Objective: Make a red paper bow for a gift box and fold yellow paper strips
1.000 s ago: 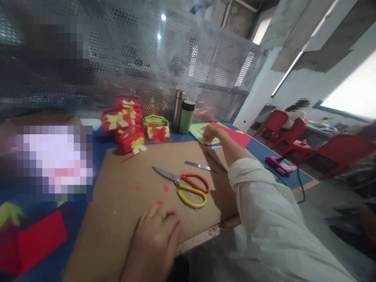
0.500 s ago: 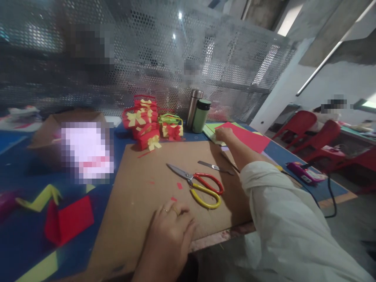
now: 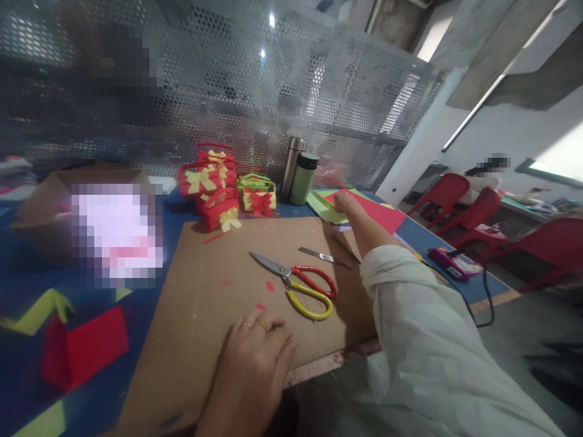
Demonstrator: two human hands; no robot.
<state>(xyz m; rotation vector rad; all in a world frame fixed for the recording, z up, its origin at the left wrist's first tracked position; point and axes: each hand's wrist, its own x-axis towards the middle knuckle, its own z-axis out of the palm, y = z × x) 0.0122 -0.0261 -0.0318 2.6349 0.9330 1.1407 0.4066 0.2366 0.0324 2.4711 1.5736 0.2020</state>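
Observation:
My left hand (image 3: 262,352) rests on the brown cardboard sheet (image 3: 204,291), its fingers curled in and two rings showing; nothing is visible in it. Stretched out to the far right, my right hand (image 3: 345,203) is closed at the stack of coloured paper, with a yellow-green sheet (image 3: 325,212) at its fingers and red paper (image 3: 382,216) beside it. The fingertips are partly hidden. Between my hands lie scissors (image 3: 291,282) with one red and one yellow handle, a thin metal blade (image 3: 321,255) and small red scraps (image 3: 270,286).
Red paper baskets with yellow bows (image 3: 216,188) stand at the back beside a green bottle (image 3: 304,179) and a steel flask (image 3: 291,167). A brown box (image 3: 40,206), folded red paper (image 3: 98,343) and a purple device (image 3: 450,264) with a black cord lie around the cardboard.
The view has swung slightly right, so everything shifts left. My right hand stays closed at the paper stack, where a yellow edge now shows beside it. My left hand stays resting.

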